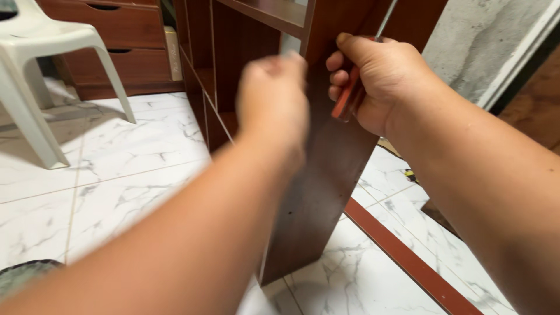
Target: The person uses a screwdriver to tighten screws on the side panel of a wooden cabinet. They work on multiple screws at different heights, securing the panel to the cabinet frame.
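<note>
Right hand (382, 81) wraps its fingers tight round a red-handled screwdriver (349, 96), pressed to the dark wood panel's (326, 186) upper edge. Left hand (273, 96) is blurred just beside it — whether its fingers are spread or pressed together, I cannot tell. Open marble floor (134, 175) lies below-left; a white plastic chair (41, 58) stands well apart.

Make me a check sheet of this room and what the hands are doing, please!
Surface: white marbled floor tiles.
Job's things: upright brown wooden panel; screwdriver with red handle and metal shaft.
Clutter: a long brown strip on the floor; small dark bits beyond it, too small to tell.
Grips: right hand closed round the screwdriver; left hand blurred at the panel's edge, grip unclear.
Cables: nothing seen.
Surroundings: brown shelf unit, drawers, white plastic chair, grey wall.
</note>
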